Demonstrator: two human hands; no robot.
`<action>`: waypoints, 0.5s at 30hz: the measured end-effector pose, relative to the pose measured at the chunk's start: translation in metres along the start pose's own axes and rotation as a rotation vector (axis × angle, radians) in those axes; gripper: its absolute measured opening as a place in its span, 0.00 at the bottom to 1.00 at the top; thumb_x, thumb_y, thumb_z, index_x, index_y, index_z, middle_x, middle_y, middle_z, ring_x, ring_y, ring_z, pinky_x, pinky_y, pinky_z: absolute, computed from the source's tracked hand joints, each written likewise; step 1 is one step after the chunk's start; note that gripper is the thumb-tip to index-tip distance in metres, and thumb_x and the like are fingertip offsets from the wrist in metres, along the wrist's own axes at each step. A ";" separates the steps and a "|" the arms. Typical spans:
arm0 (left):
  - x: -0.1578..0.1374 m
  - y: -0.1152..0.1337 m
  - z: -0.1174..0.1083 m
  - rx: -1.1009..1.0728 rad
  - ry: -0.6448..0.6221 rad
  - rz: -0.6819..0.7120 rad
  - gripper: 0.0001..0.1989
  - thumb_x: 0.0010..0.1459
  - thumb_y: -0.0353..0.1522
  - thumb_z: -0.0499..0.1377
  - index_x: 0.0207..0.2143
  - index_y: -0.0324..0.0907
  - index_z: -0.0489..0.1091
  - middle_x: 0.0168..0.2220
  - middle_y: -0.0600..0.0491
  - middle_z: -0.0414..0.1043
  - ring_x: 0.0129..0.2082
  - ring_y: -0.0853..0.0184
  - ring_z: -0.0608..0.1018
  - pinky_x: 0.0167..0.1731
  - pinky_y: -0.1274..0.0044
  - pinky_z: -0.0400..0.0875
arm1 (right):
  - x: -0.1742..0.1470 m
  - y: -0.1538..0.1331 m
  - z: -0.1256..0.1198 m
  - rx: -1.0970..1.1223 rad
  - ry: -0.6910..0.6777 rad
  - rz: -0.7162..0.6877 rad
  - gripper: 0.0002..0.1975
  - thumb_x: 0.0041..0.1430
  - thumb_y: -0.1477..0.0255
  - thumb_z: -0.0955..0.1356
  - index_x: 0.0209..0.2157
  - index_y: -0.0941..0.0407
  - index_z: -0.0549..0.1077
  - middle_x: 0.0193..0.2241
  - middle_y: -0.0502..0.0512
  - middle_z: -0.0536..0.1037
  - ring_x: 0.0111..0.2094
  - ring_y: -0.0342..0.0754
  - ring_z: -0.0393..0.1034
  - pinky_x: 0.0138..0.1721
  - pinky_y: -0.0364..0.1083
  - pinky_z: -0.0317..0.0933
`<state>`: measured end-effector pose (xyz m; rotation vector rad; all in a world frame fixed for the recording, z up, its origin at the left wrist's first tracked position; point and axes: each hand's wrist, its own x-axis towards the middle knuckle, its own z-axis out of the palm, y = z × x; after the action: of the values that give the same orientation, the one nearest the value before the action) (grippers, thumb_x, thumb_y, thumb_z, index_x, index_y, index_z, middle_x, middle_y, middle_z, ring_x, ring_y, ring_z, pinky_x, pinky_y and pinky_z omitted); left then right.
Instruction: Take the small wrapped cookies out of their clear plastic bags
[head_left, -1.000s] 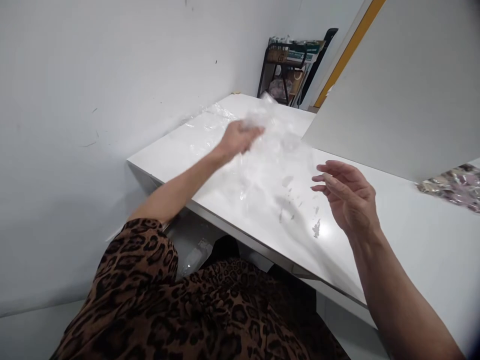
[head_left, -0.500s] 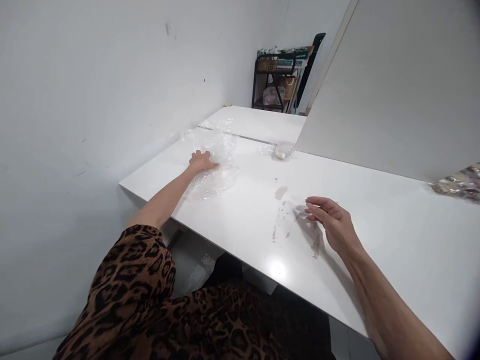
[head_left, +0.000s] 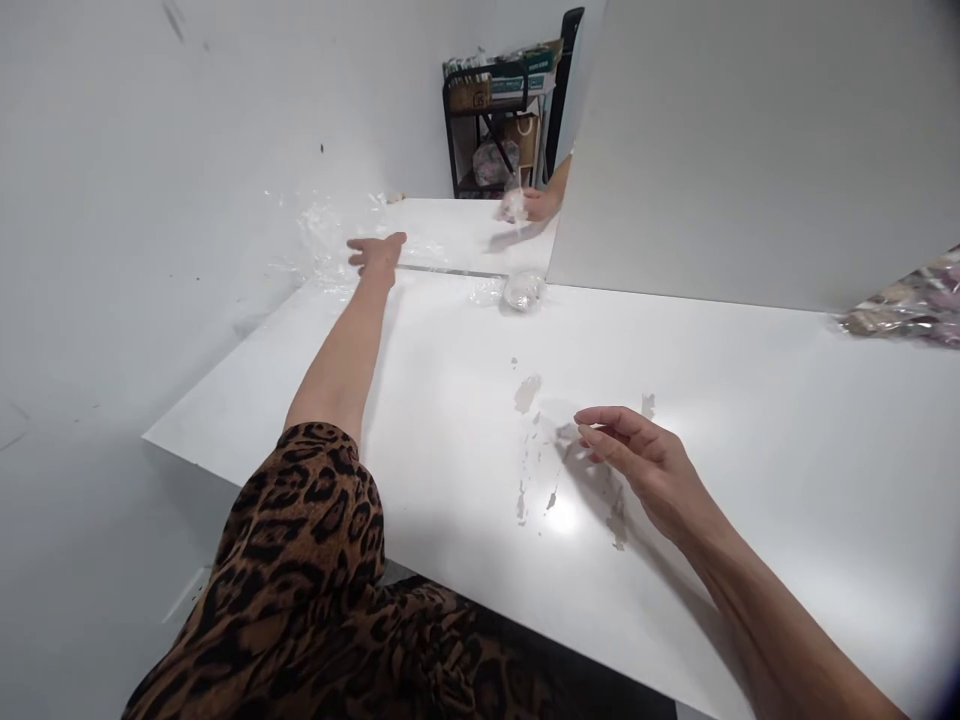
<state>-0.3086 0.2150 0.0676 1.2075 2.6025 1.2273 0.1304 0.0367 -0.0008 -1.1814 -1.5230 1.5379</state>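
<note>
My left hand (head_left: 377, 257) is stretched far out over the table with its fingers spread. Around and behind its fingers lies a heap of crumpled clear plastic film (head_left: 322, 235), partly blurred; whether the fingers touch it I cannot tell. My right hand (head_left: 637, 460) hovers low above the white table (head_left: 450, 430), thumb and fingertips brought together in a pinch. Whatever may be between those fingertips is too small to make out. Beneath it the tabletop has greyish worn patches (head_left: 528, 393). A small bundle in clear plastic (head_left: 523, 290) rests at the foot of the divider.
A grey divider panel (head_left: 735, 150) stands along the table's far side. Past it, a co-worker's hand (head_left: 536, 205) holds something in clear plastic. At the right lies a shiny patterned package (head_left: 911, 310). Behind is a dark shelf rack (head_left: 450, 130) with bags and boxes. A wall (head_left: 150, 200) borders the left.
My left hand has moved forward and away, and the plastic film has shifted to the far left with it. My right hand keeps its pinch. A co-worker's hand has appeared beyond the divider.
</note>
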 end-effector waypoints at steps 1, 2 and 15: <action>-0.012 0.011 0.008 0.034 0.007 -0.049 0.41 0.68 0.44 0.60 0.74 0.39 0.47 0.70 0.35 0.58 0.73 0.45 0.58 0.69 0.48 0.52 | -0.001 -0.001 0.001 -0.017 -0.006 -0.001 0.24 0.56 0.49 0.75 0.45 0.51 0.80 0.36 0.55 0.79 0.35 0.49 0.71 0.38 0.50 0.65; -0.027 0.021 0.018 0.078 0.042 -0.048 0.41 0.67 0.44 0.60 0.75 0.43 0.47 0.74 0.37 0.53 0.76 0.44 0.50 0.70 0.48 0.46 | -0.002 -0.001 0.002 -0.034 -0.013 -0.003 0.23 0.56 0.49 0.74 0.45 0.51 0.80 0.36 0.55 0.79 0.36 0.49 0.71 0.37 0.50 0.65; -0.190 0.071 0.082 0.171 -0.522 0.476 0.27 0.63 0.33 0.57 0.64 0.42 0.67 0.64 0.43 0.71 0.65 0.54 0.71 0.65 0.63 0.59 | 0.010 0.008 -0.006 -0.079 0.172 -0.108 0.24 0.57 0.49 0.73 0.43 0.54 0.79 0.38 0.58 0.78 0.37 0.51 0.71 0.37 0.51 0.67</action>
<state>-0.1039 0.1713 0.0033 1.9443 2.1284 0.5960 0.1327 0.0476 -0.0093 -1.2218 -1.5183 1.2822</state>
